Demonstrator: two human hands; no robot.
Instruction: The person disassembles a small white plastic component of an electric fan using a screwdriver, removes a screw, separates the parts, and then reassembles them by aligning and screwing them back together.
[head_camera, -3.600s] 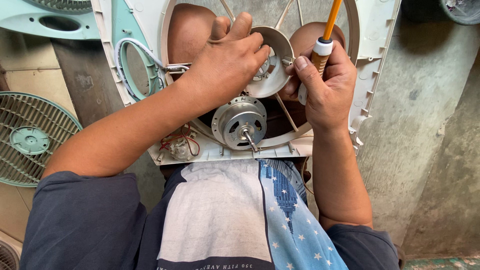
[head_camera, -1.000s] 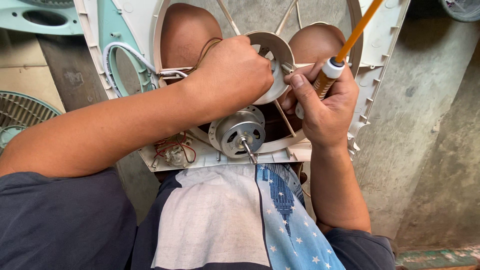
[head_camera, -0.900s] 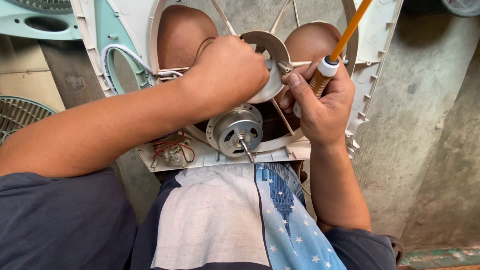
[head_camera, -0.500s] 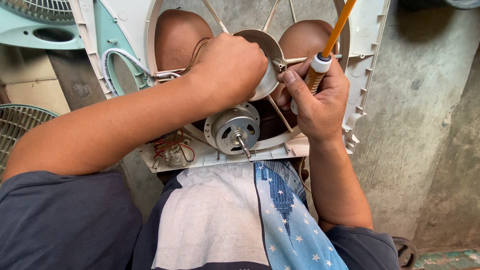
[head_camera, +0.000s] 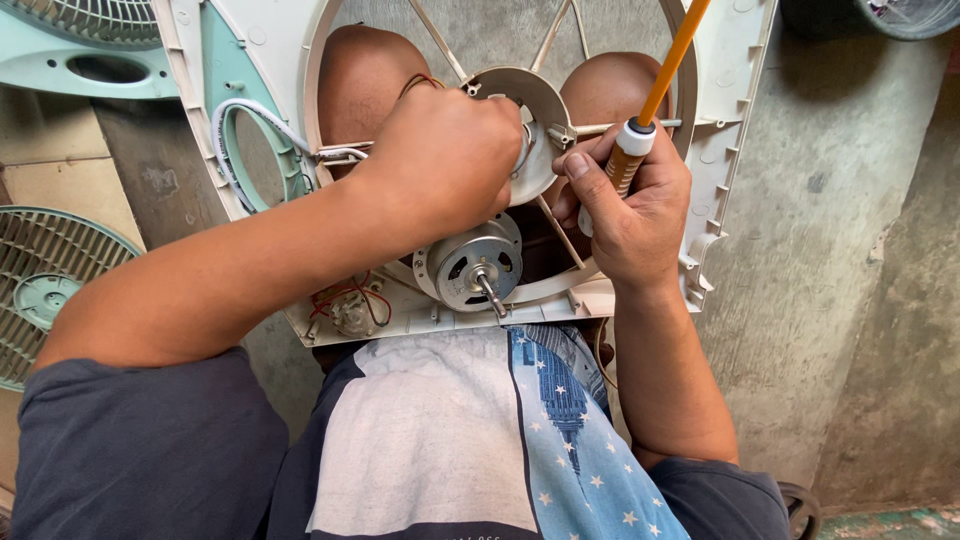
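Two bare hands work on a white plastic fan frame that lies across the person's knees, its round opening crossed by thin spokes. The left hand is curled into a closed grip over the left edge of the round white motor mount at the centre of the spokes; the fingers are tucked against the mount, and what they pinch, if anything, is hidden behind the knuckles. The right hand has its grip wrapped tight around the handle of a screwdriver, whose orange shaft sticks up and to the right past a white collar, with the thumb lying along the handle. This hand sits just right of the mount, touching the frame's spokes. Below the left hand, a silver fan motor with a short steel shaft rests against the lower rim of the frame, near the person's shirt. A white cable loops along the frame's teal-trimmed left side. Red wires and a small component sit at the frame's lower left corner. A pale green fan grille lies on the floor at the far left.
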